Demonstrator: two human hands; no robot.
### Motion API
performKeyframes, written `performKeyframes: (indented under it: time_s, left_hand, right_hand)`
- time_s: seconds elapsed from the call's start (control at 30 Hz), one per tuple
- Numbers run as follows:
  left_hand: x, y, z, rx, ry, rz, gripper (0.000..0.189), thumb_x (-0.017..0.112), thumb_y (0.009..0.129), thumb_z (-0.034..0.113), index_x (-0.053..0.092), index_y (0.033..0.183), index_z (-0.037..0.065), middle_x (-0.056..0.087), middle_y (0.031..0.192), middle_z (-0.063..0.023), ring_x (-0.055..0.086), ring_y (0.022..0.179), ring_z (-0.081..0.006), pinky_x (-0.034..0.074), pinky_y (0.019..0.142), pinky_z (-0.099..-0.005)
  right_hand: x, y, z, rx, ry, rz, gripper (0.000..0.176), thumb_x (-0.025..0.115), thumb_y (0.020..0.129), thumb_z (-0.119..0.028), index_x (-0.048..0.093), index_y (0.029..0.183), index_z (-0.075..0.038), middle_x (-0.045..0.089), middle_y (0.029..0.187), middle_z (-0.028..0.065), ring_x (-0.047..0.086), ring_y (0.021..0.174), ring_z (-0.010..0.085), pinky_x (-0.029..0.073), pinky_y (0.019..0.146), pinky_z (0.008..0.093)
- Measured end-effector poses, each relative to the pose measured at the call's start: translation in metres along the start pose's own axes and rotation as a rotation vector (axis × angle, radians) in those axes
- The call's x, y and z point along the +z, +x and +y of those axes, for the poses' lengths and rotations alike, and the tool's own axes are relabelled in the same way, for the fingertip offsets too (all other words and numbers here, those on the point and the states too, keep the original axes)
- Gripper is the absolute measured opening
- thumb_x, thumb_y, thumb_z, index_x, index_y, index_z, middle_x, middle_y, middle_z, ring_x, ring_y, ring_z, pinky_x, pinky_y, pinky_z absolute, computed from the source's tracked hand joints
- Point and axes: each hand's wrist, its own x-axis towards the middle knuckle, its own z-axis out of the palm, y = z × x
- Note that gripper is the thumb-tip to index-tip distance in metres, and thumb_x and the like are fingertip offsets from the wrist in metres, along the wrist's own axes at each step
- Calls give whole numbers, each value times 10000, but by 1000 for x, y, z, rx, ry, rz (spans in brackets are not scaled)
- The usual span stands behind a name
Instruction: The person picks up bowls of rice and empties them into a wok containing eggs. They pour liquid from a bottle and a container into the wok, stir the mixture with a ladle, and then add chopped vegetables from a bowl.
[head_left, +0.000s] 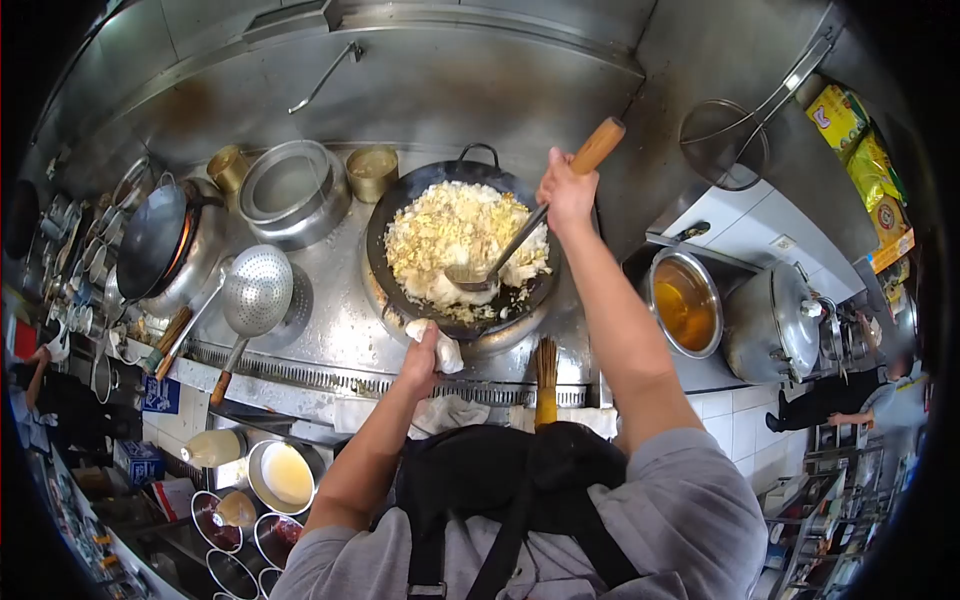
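A black wok sits on the steel stove, filled with a heap of pale, rice-like food mixed with yellow bits. My right hand is closed around the shaft of a ladle, just below its wooden grip. The ladle's bowl rests in the food at the wok's near right. At the wok's near edge, my left hand is closed on a folded white cloth. The cloth covers the spot where it meets the wok, so any handle there is hidden.
A perforated skimmer lies left of the wok, near stacked steel pots. A bamboo brush stands at the front edge. On the right are a bowl of amber liquid and a lidded pot. Other people are at both sides.
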Motion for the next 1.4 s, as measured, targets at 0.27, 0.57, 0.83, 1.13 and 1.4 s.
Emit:
performKeyframes:
  time_s: [0.27, 0.57, 0.83, 1.13, 1.4]
  left_hand:
    - [17, 27, 6, -138, -7, 122, 381, 527, 917, 451, 536, 1060, 99, 606, 857, -67, 611, 718, -227, 490, 614, -417]
    - [15, 48, -7, 175, 64, 216, 62, 586, 743, 46, 563, 793, 18, 558, 683, -63, 549, 548, -189, 435, 477, -356]
    - [4, 53, -7, 209, 169, 245, 173, 595, 739, 99, 604, 848, -34, 618, 753, -106, 591, 610, -210, 462, 544, -368]
    - [-8, 61, -8, 197, 366, 271, 257, 605, 740, 165, 619, 877, -52, 647, 797, -133, 621, 701, -219, 472, 630, -378]
    - [-3, 57, -8, 254, 336, 286, 235, 597, 727, 152, 622, 828, -59, 643, 762, -143, 615, 684, -221, 468, 605, -376]
  right_hand:
    - [-34, 5, -56, -31, -111, 283, 303, 636, 900, -212, 442, 687, -118, 344, 472, -33, 303, 343, 93, 302, 348, 284]
    - [-44, 21, -119, -188, 116, 25, 267, 651, 887, -215, 457, 747, -95, 383, 491, -32, 352, 357, 73, 303, 340, 260]
    - [-35, 47, -69, -18, 54, 93, 239, 628, 903, -197, 456, 787, -77, 377, 482, -24, 356, 353, 83, 300, 340, 257]
    - [-10, 66, -14, 91, -111, 99, 230, 634, 905, -214, 461, 838, -78, 359, 487, -45, 325, 361, 71, 276, 341, 258]
    - [13, 33, 30, -122, -55, 102, 297, 646, 884, -219, 470, 690, -78, 445, 510, -20, 402, 378, 85, 322, 359, 256]
